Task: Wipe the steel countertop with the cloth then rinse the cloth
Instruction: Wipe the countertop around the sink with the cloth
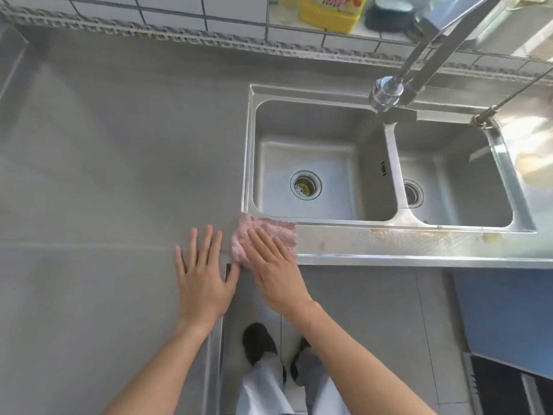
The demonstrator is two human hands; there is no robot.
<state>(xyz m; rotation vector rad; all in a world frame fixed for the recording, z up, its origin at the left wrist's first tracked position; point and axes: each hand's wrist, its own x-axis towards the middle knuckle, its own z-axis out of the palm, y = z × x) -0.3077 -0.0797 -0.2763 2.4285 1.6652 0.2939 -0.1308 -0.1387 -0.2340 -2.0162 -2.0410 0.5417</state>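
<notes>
Steel tabletop (pixel 119 145) runs left of a double sink (pixel 326 160) under a faucet (pixel 386 94); the pink cloth (pixel 278 229) lies at the sink's near left corner; the right hand (pixel 275 271) presses it with flat fingers; the left hand (pixel 203 277) rests spread on the tabletop just beside it.

The counter (pixel 113 151) is dull grey steel, smooth and flat. The sink (pixel 395 232) is shinier steel with a bright rim. The tap (pixel 389 94) is very shiny metal. The pink cloth (pixel 269 232) looks soft and fuzzy. The wall (pixel 209 10) has glossy white tiles.
</notes>
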